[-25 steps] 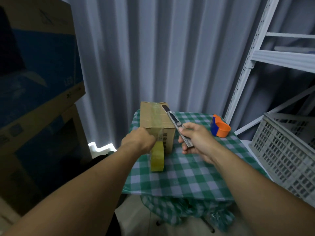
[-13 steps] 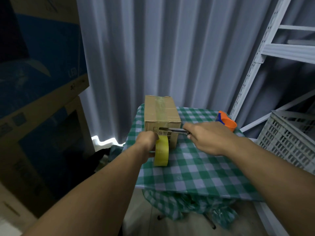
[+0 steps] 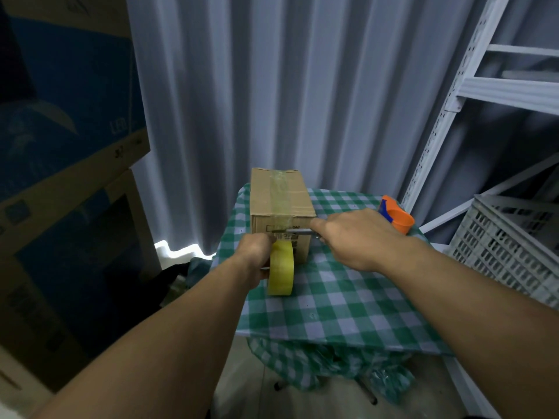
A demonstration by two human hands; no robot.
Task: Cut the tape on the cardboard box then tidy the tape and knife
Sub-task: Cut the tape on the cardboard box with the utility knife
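Since earlier, knife (image 3: 295, 232) blade reaches further left across box (image 3: 279, 196).

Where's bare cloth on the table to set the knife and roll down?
Free: the green checked tablecloth along the near edge, in front of the yellow tape roll, and the patch right of the brown cardboard box, before the orange tape dispenser. Crowded: the box's front face, where left hand, right hand and metal knife meet.

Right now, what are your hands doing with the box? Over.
Right hand grips knife, blade at tape on cardboard box front. Left hand holds yellow tape roll taut below. Orange dispenser off right, nothing in the way.
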